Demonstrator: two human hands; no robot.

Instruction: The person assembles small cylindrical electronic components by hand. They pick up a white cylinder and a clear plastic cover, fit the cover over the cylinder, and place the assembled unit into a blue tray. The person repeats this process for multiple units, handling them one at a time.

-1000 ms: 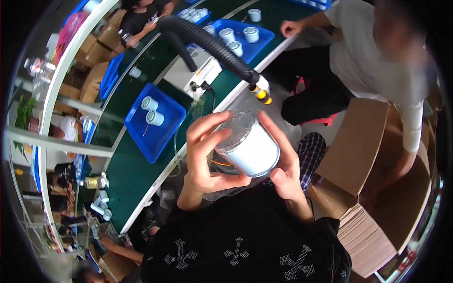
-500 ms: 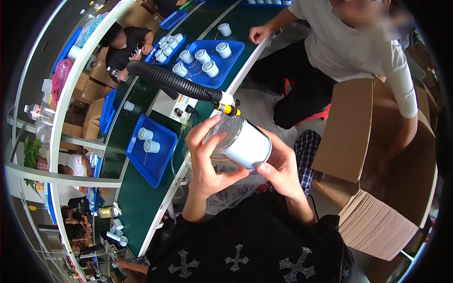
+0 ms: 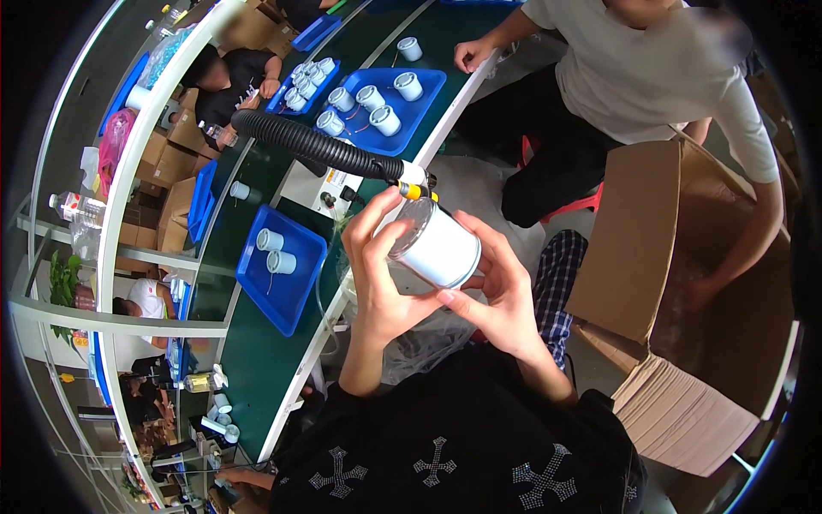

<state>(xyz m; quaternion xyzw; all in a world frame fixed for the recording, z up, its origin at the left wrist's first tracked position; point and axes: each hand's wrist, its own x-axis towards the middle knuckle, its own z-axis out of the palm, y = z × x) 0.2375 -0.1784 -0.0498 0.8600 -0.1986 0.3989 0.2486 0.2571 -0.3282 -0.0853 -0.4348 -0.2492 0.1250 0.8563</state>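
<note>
Between my two hands is a white cylinder in a clear casing (image 3: 441,248), tilted, its transparent end toward the upper left. My left hand (image 3: 381,287) grips that clear end, with the thumb along the lower side. My right hand (image 3: 501,295) is closed round the lower right side, its thumb near the base rim. Just above the clear end, almost touching it, is the yellow tip (image 3: 413,190) of a black corrugated hose (image 3: 317,141). Whether the tip meets the casing I cannot tell.
On the green bench (image 3: 257,381), a blue tray (image 3: 295,310) holds two white cylinders; a farther blue tray (image 3: 409,120) holds several. At right, a co-worker in a white shirt (image 3: 616,94) reaches into a big cardboard box (image 3: 625,231). A white shelf frame (image 3: 154,107) stands left.
The cylinder has shifted slightly left and up, closer to the yellow tip, and my right fingers have moved on its side. The co-worker's arm has moved in the box.
</note>
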